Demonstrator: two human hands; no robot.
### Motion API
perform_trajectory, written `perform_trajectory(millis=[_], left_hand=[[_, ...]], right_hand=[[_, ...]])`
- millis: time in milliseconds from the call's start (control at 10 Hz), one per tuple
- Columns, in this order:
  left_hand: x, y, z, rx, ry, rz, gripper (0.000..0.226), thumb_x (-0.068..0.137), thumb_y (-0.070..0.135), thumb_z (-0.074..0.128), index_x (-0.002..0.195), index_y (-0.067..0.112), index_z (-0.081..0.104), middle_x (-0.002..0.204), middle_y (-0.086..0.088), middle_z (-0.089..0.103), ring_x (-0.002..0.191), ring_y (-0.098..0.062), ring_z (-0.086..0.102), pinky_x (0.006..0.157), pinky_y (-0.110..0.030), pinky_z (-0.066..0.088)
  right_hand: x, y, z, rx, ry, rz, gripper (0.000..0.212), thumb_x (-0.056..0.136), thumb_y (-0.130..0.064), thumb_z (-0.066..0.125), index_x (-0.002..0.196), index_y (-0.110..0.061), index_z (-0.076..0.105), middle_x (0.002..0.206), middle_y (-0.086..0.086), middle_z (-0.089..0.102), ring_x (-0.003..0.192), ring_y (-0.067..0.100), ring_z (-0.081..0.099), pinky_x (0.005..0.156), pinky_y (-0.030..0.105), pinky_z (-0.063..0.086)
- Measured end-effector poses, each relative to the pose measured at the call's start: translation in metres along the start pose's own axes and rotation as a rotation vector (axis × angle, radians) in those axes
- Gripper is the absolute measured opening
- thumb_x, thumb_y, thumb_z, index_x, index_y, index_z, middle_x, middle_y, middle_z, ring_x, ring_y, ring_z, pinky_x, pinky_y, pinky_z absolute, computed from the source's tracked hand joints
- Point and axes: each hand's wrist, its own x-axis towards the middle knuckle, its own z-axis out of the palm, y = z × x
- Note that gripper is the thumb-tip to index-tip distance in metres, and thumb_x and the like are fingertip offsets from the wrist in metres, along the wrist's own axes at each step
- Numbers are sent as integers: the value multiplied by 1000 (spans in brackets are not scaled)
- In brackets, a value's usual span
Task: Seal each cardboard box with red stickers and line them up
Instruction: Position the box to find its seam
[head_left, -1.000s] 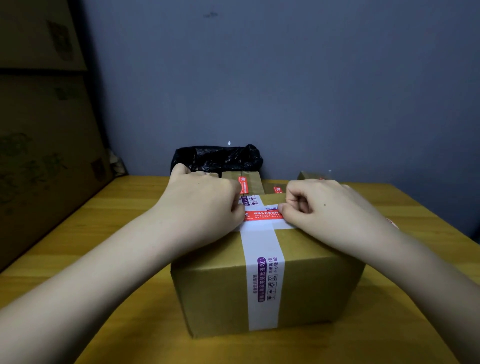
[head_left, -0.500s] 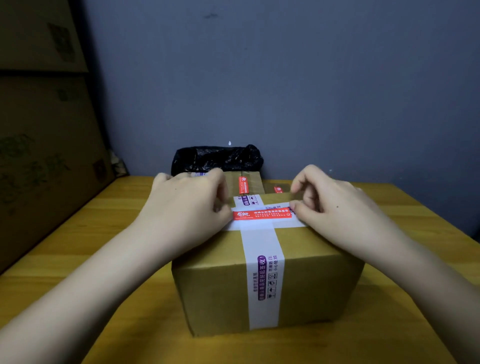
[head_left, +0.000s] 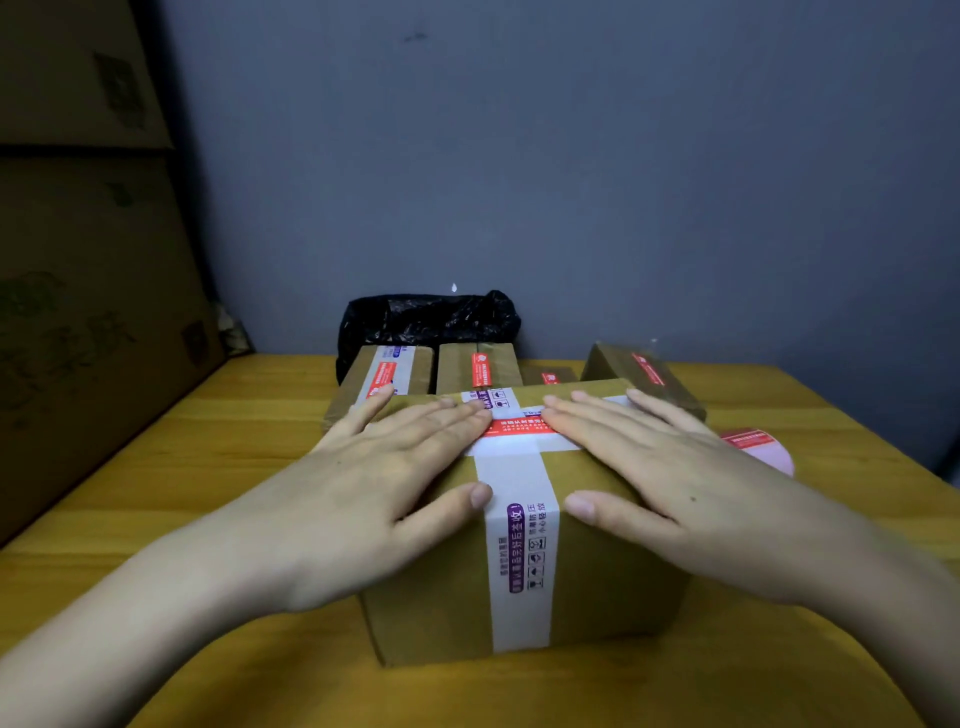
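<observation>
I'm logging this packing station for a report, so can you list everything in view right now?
Front box: 1, brown cardboard with white tape, nearest on the table.
Red sticker: 1, red, on the front box's top, between the fingertips.
Rear boxes: at least 4, brown with red stickers, behind the front box.
Sticker roll: 1, pink and red, right of the front box, partly hidden.
Plastic bag: 1, black, against the wall.
Large cartons: at least 2, brown, stacked at left.
Table: 1, yellow wood.
Wall: grey-blue.
Left hand: flat on the front box's top.
Right hand: flat on the front box's top.
</observation>
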Motion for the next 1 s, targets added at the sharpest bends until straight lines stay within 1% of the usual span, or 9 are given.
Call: perform_trajectory(millis=[100,200,400,500,600,700,800,900,1000], left_hand=[[-1,-2,0,17,-1,13,86,69,76,-7,148,43,-7,152,31,-15,132,18,-22,105,-10,-25],[-4,-6,6,55,97,50,80,78,69,4,151,36,2,155,25,-5,136,13,-17,102,-6,-23],[-6,-7,6,6,147,118,69,86,58,31,145,22,36,148,13,27,130,12,6,103,0,-13],[-5,-5,2,-94,101,20,81,70,72,17,146,41,15,142,32,8,123,23,-1,93,8,-11],[-5,-11,-4,-205,102,-74,88,64,77,23,146,46,14,148,35,12,127,21,9,90,11,2],[-7,-21,2,-221,79,-92,95,59,82,29,146,48,13,150,34,9,132,18,7,94,7,5],[-9,-23,0,-201,31,-49,91,61,90,28,142,56,7,146,43,-2,135,19,-3,107,-10,5],[-5,-21,0,-158,33,15,82,70,86,27,142,57,2,147,42,-5,136,17,-8,113,-15,1],[4,-12,-4,-95,24,75,76,75,81,26,141,59,-6,148,41,-9,136,18,-11,109,-14,-8]], right_hand=[[0,-2,-4,-5,-6,2,77,74,-82,-5,144,-50,-15,141,-44,-24,122,-26,-32,102,6,-24],[-1,-1,-4,-27,17,-11,82,72,-83,-5,145,-48,-17,146,-39,-25,129,-20,-28,110,14,-18],[-1,1,0,-50,7,-34,84,70,-84,-7,145,-47,-17,132,-49,-29,128,-21,-29,107,10,-22],[-2,3,1,43,74,-4,81,69,-87,0,142,-55,-13,140,-48,-17,132,-21,-18,113,14,-9],[-3,14,1,251,191,94,74,67,-87,16,136,-66,5,131,-56,4,131,-16,5,107,21,16],[-3,27,6,505,311,208,62,74,-84,32,131,-61,31,134,-45,30,131,-5,28,103,25,30],[-1,29,11,786,341,323,57,77,-69,43,131,-52,41,134,-30,39,116,-7,42,86,12,34],[3,28,16,992,323,381,56,79,-60,38,134,-50,39,118,-37,38,117,-4,38,85,13,32],[7,30,22,1089,342,387,59,76,-63,36,134,-50,37,120,-34,36,122,-3,32,98,19,24]])
